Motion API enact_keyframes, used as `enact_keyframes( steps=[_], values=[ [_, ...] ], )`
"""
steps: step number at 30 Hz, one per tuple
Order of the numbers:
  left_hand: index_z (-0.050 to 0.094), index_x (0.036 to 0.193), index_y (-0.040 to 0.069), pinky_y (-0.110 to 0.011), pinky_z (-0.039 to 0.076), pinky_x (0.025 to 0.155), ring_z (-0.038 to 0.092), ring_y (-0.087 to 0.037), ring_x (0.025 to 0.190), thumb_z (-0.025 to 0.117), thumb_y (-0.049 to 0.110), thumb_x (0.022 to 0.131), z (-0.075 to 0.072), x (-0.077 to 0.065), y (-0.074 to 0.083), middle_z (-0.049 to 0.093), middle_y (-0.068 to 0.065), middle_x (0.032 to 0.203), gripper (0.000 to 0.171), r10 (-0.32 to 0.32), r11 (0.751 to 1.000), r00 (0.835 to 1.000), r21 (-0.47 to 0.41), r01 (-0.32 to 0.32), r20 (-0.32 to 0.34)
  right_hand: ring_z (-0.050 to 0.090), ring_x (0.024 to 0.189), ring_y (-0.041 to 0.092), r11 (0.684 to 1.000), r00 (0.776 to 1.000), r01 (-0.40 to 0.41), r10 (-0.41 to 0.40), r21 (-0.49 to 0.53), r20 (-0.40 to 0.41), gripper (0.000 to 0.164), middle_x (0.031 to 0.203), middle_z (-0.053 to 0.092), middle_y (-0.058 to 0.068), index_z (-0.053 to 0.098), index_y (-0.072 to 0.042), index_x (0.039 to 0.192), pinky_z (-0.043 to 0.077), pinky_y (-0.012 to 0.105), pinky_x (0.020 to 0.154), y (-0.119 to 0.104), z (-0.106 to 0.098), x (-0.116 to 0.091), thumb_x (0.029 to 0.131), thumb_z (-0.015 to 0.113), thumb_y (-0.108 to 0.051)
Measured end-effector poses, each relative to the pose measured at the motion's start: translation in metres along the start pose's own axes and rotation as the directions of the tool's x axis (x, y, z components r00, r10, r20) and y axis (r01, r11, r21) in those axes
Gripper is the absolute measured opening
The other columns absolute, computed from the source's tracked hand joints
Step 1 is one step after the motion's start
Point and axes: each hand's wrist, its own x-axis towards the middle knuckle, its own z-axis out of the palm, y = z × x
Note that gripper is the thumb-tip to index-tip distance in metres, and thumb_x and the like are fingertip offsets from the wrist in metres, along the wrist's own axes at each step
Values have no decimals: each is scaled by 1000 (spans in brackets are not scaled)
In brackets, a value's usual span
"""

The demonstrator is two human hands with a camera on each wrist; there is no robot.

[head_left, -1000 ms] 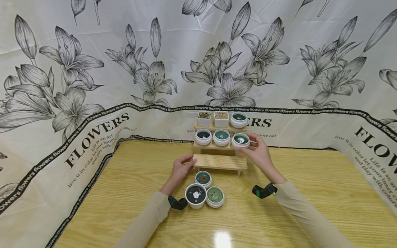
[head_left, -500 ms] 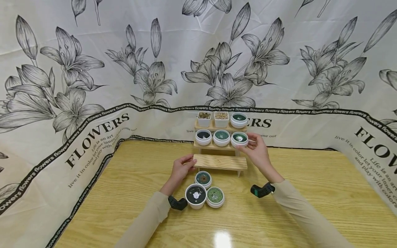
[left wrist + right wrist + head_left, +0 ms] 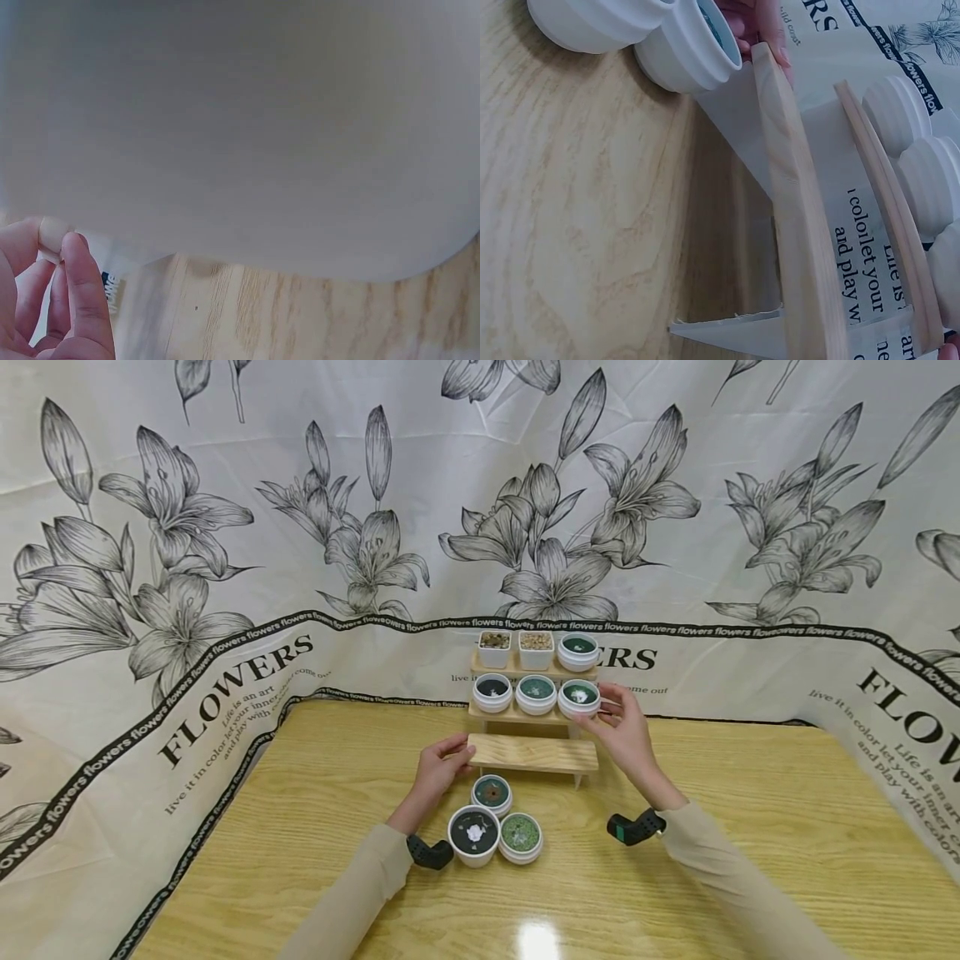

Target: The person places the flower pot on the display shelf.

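Note:
My left hand (image 3: 437, 768) pinches the left end of the lowest plank (image 3: 534, 752) of a three-step wooden stand. The left wrist view shows its thumb and fingers on the plank's end, while a blurred white pot (image 3: 225, 165) hides most of that view. At the right end of the middle step (image 3: 517, 713), my right hand (image 3: 624, 727) holds a round white pot (image 3: 568, 708) of dark green filling with a white patch. That pot stands beside a teal-filled pot (image 3: 536, 690) and a black-filled pot (image 3: 492, 688). In the right wrist view only a fingertip (image 3: 949, 351) of this hand shows.
Two square pots (image 3: 494, 652) and a round green-filled pot (image 3: 577, 648) stand on the top step. On the table (image 3: 675, 893), before the stand, are a large black-filled pot (image 3: 474, 835), a green-flecked pot (image 3: 521, 835) and a teal-brown pot (image 3: 492, 792). A flower-printed cloth (image 3: 420, 585) hangs behind.
My right hand has shifted the white pot slightly left along the middle step, closer to the teal-filled pot. Over the last half second it has barely moved. My left hand stays on the plank.

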Motion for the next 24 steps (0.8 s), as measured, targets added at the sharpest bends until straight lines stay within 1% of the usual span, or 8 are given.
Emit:
enact_keyframes(
  steps=[4,8,10,13,17,19,21,24],
  values=[
    [59,124,-9,-19,59,65,61,-2,68,65,2,89,1,-1,0,65,-20,106,37,10,1000,1000,1,-10,-5,48,120,30,1000,999,30,-30,-2,-10,66,139,45,19,38,2,138,45,43,105,2,0,-4,83,74,-8],
    [60,124,-8,-17,59,65,61,-2,68,65,2,89,1,-1,1,64,-20,109,37,-2,1000,1000,-2,2,-9,49,118,28,999,998,46,-47,-13,-40,64,137,47,17,41,0,137,47,30,100,4,0,-9,82,74,-8],
    [60,124,-7,-16,58,64,61,-2,68,65,2,89,2,-1,2,64,-19,109,37,-11,1000,1000,-7,11,-10,49,117,28,998,997,58,-59,-15,-54,63,136,47,17,43,0,136,46,26,96,4,1,-13,82,75,-7],
    [59,124,-8,-16,58,64,61,-2,68,65,2,89,1,-1,1,64,-18,109,37,-1,1000,1000,-12,1,-5,49,116,29,998,996,69,-69,0,-63,62,133,48,18,44,1,134,45,26,95,4,2,-19,81,75,-4],
    [58,124,-10,-16,58,64,61,-2,69,65,3,89,0,-1,0,64,-19,108,38,12,1000,1000,-18,-12,2,47,117,29,998,996,67,-66,5,-61,63,134,46,19,43,3,135,44,34,96,3,5,-29,80,74,-1],
    [58,124,-10,-15,58,64,61,-2,70,65,3,89,0,-1,0,64,-20,109,38,10,1000,1000,-17,-10,2,46,118,28,998,996,59,-58,9,-65,65,135,45,19,42,3,135,43,35,96,3,7,-34,80,75,0],
    [59,124,-9,-15,57,63,61,-1,70,65,3,89,0,-1,0,64,-21,110,37,5,1000,1000,-13,-5,1,46,118,29,999,996,52,-51,9,-71,65,135,45,19,42,3,135,43,34,96,3,9,-38,79,75,0],
    [59,124,-8,-15,57,63,61,-1,70,65,3,90,1,-2,1,64,-22,111,37,4,1000,1000,-6,-4,0,46,117,28,999,996,46,-45,9,-72,63,133,47,19,44,3,133,42,27,93,2,12,-44,79,75,1]
  ],
)
